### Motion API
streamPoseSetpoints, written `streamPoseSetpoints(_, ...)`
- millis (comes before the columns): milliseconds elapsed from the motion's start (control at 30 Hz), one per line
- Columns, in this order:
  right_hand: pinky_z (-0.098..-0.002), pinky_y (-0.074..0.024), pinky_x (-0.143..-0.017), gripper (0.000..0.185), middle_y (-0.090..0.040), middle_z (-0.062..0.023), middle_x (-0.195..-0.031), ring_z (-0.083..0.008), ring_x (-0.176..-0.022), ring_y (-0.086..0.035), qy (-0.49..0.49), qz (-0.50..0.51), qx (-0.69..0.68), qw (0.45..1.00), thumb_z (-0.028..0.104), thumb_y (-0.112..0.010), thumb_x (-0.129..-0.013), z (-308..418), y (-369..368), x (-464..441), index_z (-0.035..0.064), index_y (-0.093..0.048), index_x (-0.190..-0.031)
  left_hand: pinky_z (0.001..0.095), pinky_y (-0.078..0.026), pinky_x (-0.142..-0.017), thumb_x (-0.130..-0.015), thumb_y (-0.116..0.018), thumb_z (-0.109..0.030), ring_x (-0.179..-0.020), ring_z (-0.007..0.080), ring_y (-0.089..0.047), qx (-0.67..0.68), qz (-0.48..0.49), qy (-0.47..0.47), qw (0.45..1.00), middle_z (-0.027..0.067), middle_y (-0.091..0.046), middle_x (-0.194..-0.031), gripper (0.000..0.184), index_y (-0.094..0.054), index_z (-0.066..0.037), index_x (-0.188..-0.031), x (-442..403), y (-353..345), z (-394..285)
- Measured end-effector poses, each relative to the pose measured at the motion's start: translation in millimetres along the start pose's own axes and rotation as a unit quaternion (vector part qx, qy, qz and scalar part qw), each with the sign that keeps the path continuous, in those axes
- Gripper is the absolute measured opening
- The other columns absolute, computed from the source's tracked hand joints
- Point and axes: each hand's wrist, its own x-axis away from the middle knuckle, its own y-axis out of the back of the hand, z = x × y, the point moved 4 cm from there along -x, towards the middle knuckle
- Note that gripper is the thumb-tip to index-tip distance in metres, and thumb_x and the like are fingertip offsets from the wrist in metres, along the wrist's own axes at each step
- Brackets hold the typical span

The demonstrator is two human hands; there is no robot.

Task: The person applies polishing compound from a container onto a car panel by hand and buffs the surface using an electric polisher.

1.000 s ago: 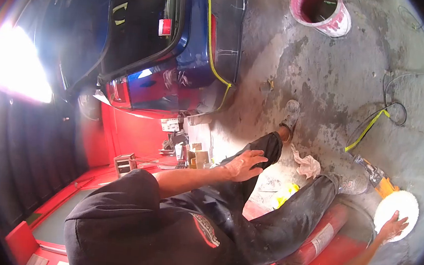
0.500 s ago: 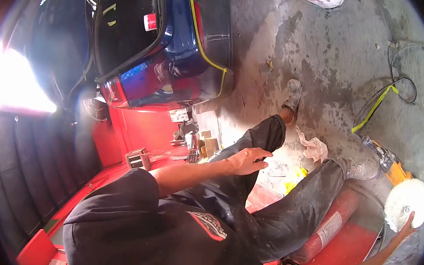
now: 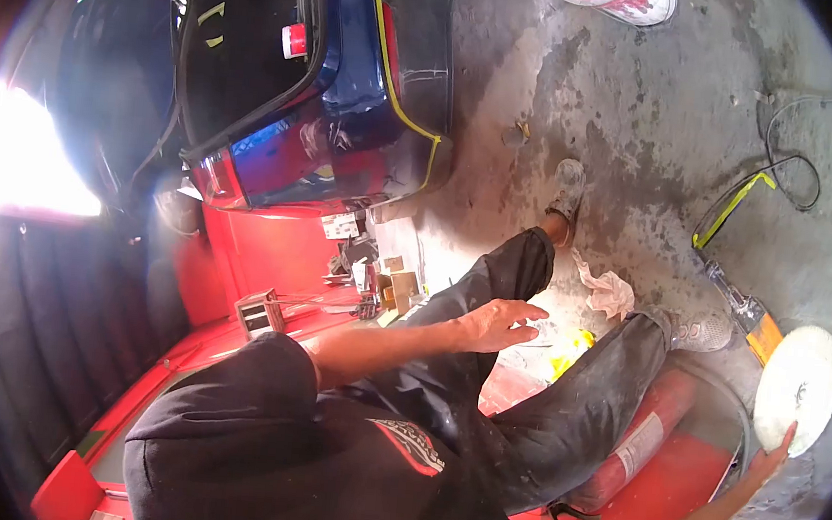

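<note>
Between three and four o'clock, a round, white, soft-looking pad (image 3: 798,378) looks already fitted to an orange-and-grey power tool (image 3: 764,337), handling seemingly unfinished, my right hand (image 3: 771,462) touching the pad's rim (whether gripping, I can't tell), my left hand (image 3: 494,327) loosely spread, empty.

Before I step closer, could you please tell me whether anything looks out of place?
A crumpled pale cloth or paper lies on the floor near the shoe, looking dropped rather than put away. The dark cord also loops loosely near the orange tool with the white pad, so it might snag a foot.
</note>
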Motion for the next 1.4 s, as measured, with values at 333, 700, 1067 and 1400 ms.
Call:
streamPoseSetpoints(333,-0.0416,-0.0556,-0.092,0.036,-0.061,-0.0261,-0.129,-0.0287,-0.113,-0.064,-0.17,-0.128,-0.104,0.972,0.025,-0.064,-0.098,175,-13,47,0.0083,-0.068,-0.13,0.0417,-0.051,-0.098,-0.098,-0.059,-0.024,-0.112,0.0328,-0.066,0.013,0.003,-0.092,0.996,0.0216,-0.065,-0.128,0.044,-0.058,-0.001,-0.136,9,-3,-10)
streamPoseSetpoints(700,-0.0384,-0.0567,-0.077,0.043,-0.07,-0.0213,-0.106,-0.027,-0.087,-0.068,-0.025,-0.173,-0.117,0.978,0.017,-0.07,-0.092,512,-49,158,-0.0159,-0.061,-0.118,0.0437,-0.041,-0.111,-0.094,-0.064,-0.026,-0.13,0.0369,-0.052,-0.01,-0.04,-0.228,0.973,0.0198,-0.054,-0.14,0.053,-0.052,-0.004,-0.141,12,14,-12)
streamPoseSetpoints(1067,-0.0475,-0.0453,-0.106,0.082,-0.044,-0.0288,-0.146,-0.0368,-0.131,-0.05,-0.045,-0.106,-0.189,0.975,0.005,-0.068,-0.082,748,-56,328,-0.0104,-0.027,-0.151,0.0508,-0.018,-0.123,-0.078,-0.082,-0.045,-0.154,0.0402,-0.013,-0.207,-0.191,-0.417,0.864,0.0219,-0.014,-0.166,0.114,-0.014,-0.005,-0.159,26,123,-53)
streamPoseSetpoints(1400,-0.0427,-0.0468,-0.103,0.09,-0.049,-0.0281,-0.141,-0.0349,-0.127,-0.054,0.036,0.06,-0.128,0.989,0.013,-0.072,-0.074,918,-83,405,-0.0096,-0.029,-0.15,0.0527,-0.039,-0.108,-0.08,-0.072,-0.046,-0.13,0.0429,-0.046,0.074,-0.087,-0.604,0.789,0.024,-0.05,-0.141,0.075,-0.052,-0.001,-0.136,96,181,-36)
